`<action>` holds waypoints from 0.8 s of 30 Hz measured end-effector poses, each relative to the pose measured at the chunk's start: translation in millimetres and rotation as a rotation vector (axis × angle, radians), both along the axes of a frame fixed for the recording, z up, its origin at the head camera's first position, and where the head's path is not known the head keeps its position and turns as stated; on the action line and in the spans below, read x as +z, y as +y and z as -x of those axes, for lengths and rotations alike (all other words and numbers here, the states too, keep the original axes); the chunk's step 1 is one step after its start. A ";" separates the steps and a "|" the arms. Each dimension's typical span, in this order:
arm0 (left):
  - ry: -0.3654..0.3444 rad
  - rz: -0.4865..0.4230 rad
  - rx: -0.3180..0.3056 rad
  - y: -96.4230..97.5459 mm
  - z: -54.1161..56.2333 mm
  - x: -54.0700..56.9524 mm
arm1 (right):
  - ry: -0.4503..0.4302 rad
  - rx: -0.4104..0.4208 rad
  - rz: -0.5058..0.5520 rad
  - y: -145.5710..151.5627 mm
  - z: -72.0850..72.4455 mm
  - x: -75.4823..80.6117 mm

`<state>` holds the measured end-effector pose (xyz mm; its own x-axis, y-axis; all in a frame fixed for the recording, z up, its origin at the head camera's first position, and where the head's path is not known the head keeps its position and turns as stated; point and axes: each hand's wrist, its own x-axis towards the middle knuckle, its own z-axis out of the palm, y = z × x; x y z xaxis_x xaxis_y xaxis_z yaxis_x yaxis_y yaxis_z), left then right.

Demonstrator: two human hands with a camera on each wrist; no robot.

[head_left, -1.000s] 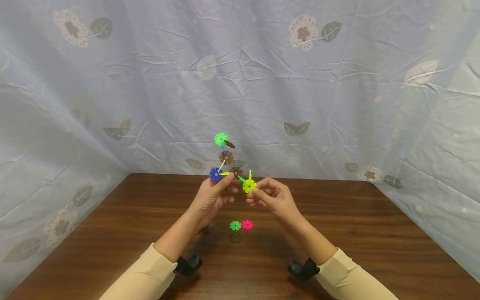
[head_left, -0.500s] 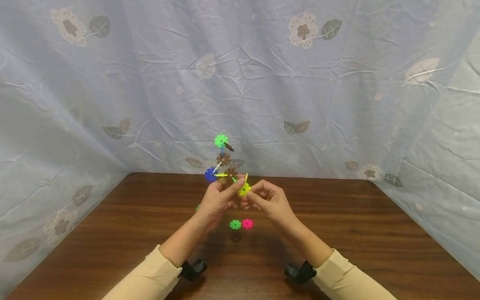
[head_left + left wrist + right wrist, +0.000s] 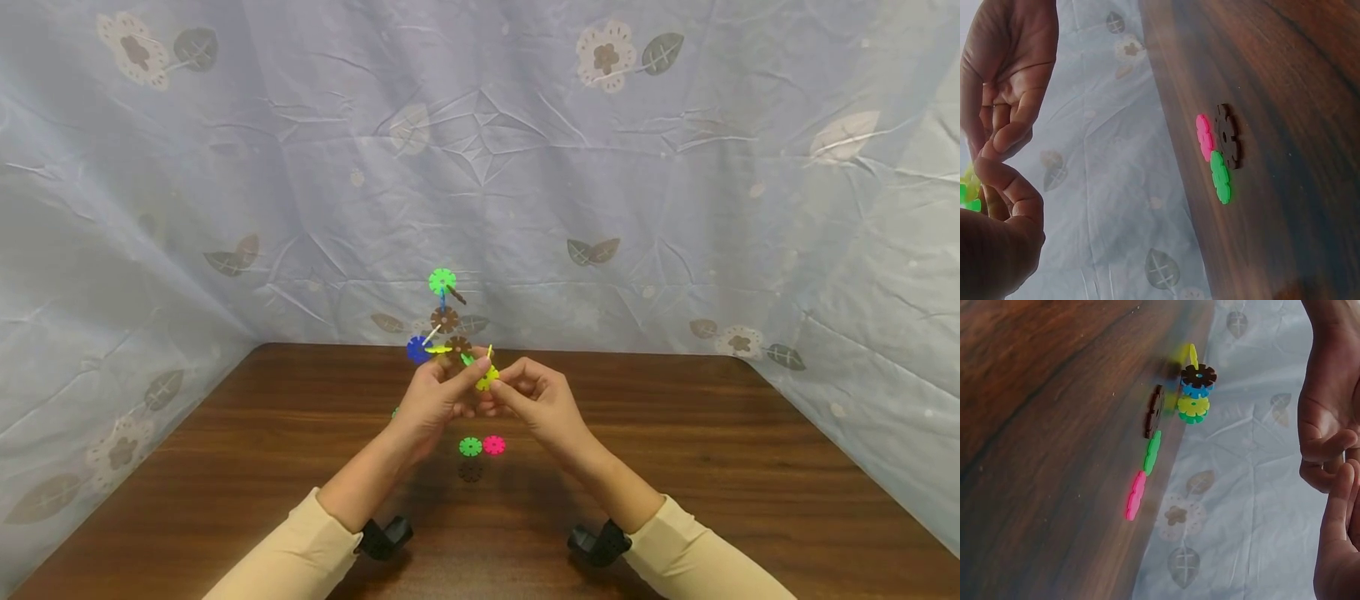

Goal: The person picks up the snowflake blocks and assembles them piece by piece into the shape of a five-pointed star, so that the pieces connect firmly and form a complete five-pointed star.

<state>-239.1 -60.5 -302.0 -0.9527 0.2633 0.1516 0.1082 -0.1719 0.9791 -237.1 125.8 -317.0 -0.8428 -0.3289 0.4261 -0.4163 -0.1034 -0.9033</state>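
Observation:
A chain of notched plastic discs is held in the air in the head view. It includes a bright green disc on top, a brown disc, a dark blue disc at the left and a yellow disc at the lower right. My left hand pinches the chain near its green link, thumb against the yellow disc. The yellow disc's lower right edge is pinched between thumb and fingers of my right hand. Fingertips of both hands nearly meet, hiding part of the joint.
Loose on the wooden table lie a green disc, a pink disc and a dark brown disc. A joined disc cluster stands beyond them, mostly behind my left hand in the head view. A patterned curtain surrounds the table.
My left hand has shifted right along the chain, from around the brown disc to the green link beside the yellow disc. The chain has moved slightly left; the last half second shows little motion.

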 end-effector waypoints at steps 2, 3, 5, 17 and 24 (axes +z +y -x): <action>0.002 0.003 0.000 -0.3 0.1 0.3 | -0.007 0.003 0.001 0.2 0.2 0.2; 0.002 0.002 -0.001 -0.6 0.2 0.4 | -0.013 0.006 0.000 0.3 0.3 0.3; -0.001 -0.003 -0.004 -1.3 0.3 1.3 | -0.021 0.018 -0.001 1.2 0.4 0.9; -0.038 -0.082 0.028 -13.6 3.7 11.9 | -0.032 -0.054 -0.423 22.0 28.8 -5.7; -0.055 -0.095 0.003 -15.1 3.5 15.2 | 0.044 -0.046 -0.942 15.5 41.2 -9.5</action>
<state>-242.6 -75.7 -286.7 -0.9610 0.2476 0.1231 0.0553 -0.2640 0.9629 -278.3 141.3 -326.5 -0.8527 -0.5213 0.0334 -0.4380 0.6786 -0.5896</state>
